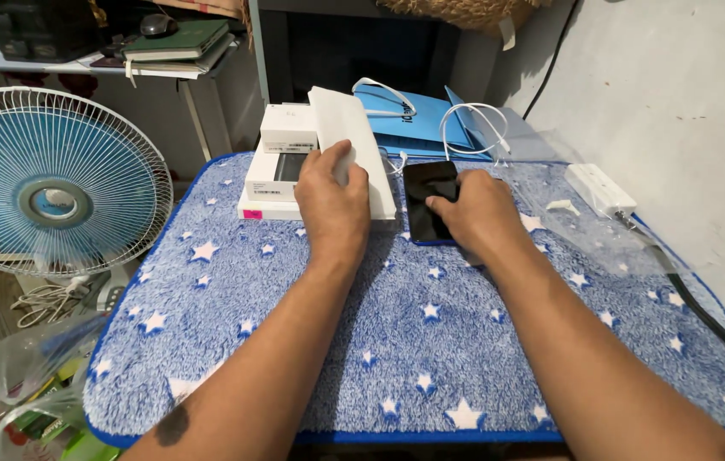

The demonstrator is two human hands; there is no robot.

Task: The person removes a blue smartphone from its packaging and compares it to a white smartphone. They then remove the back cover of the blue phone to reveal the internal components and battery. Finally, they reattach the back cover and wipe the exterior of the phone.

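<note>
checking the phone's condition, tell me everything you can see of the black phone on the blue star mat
The black smartphone is a flat, glossy rectangular slab with a dark, unlit screen facing up and a thin blue edge showing around it. It lies flat on the fuzzy blue star-patterned mat, just right of the long white box. The right hand rests on its right side, fingertips on the screen. No cracks are visible.
</note>
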